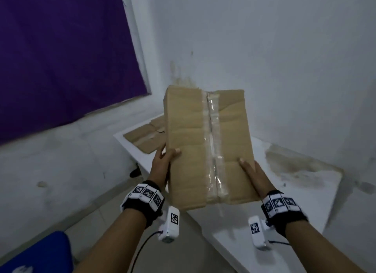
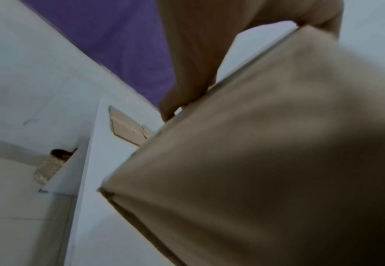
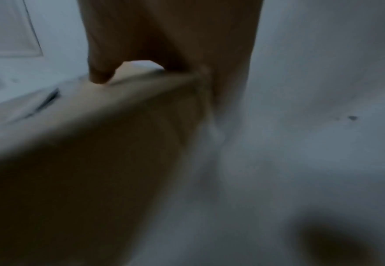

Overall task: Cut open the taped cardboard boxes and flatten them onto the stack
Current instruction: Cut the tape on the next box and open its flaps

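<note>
— Where's the taped box (image 1: 205, 144)?
— Held above the white table (image 1: 284, 201), left hand (image 1: 162, 165) and right hand (image 1: 254, 175) clamped on its near edges. Flattened cardboard (image 1: 146, 136) lies far left.

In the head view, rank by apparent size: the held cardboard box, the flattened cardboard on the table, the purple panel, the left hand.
1. purple panel
2. cardboard box, enlarged by nearness to the camera
3. flattened cardboard, partly hidden behind the box, so unsure against the next
4. left hand
</note>
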